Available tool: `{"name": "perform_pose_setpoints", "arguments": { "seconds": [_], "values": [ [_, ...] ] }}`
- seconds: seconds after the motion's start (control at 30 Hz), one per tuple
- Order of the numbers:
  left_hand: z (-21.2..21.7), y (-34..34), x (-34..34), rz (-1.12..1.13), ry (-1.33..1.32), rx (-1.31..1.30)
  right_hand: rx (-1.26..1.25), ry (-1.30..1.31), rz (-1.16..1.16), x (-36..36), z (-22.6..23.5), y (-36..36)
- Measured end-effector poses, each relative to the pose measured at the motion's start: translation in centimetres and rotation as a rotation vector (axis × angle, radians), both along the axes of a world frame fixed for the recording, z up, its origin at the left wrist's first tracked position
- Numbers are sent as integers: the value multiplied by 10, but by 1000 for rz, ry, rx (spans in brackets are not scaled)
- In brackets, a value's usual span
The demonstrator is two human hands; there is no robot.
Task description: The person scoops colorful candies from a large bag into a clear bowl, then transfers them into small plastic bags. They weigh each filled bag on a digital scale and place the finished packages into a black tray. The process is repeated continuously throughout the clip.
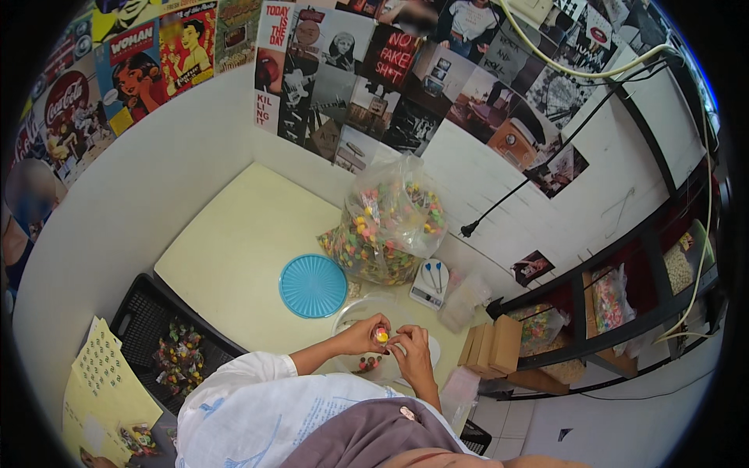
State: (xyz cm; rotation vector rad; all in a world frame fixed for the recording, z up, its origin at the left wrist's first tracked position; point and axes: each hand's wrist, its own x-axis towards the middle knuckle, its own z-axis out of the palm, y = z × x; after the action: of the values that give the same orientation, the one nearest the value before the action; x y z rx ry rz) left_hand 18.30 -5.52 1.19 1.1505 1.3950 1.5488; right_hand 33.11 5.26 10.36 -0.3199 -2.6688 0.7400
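Observation:
In front of me, my left hand [365,336] is closed around a small packet [381,335] with yellow and red contents. My right hand [413,356] meets it from the right, its fingertips pinched at the packet's edge. Both hands are above a wide clear round tub [340,320], its near part covered by my arms and hands. Several red and dark small pieces [367,364] show low in the tub. A round blue ribbed lid [313,286] lies on the table just left of it.
A large clear bag of colourful sweets [382,226] stands on the pale yellow table [234,234] behind the tub, with a white scale [429,282] on its right. To my left is a black basket [131,316] holding small filled packets. Brown boxes [491,347] and a black shelf [573,343] are at right.

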Motion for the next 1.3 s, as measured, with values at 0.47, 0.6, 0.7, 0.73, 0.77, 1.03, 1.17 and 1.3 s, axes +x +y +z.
{"name": "perform_pose_setpoints", "arguments": {
  "seconds": [0.47, 0.6, 0.7, 0.73, 0.77, 1.03, 1.17, 1.3],
  "values": [
    [17, -34, 2, 4, 505, -139, 38, -255, 23, 32, -26, -11],
    [10, -30, 12, -3, 513, -133, 29, -203, -49, 35, -25, -10],
    [11, -29, 24, -43, 437, -88, 10, -194, -81, 33, -23, -12],
    [15, -28, 26, -59, 403, -63, 13, -172, -103, 31, -17, -15],
    [19, -28, 27, -94, 230, -176, 3, -122, -108, 30, -15, -16],
    [15, -25, 18, -111, 199, -248, -18, 15, -81, 18, 16, -21],
    [16, -30, 21, 125, 394, -103, 104, 138, -138, 12, 23, -7],
    [16, -27, 14, 139, 421, -99, 162, 255, -209, 16, 0, 2]
  ]
}}
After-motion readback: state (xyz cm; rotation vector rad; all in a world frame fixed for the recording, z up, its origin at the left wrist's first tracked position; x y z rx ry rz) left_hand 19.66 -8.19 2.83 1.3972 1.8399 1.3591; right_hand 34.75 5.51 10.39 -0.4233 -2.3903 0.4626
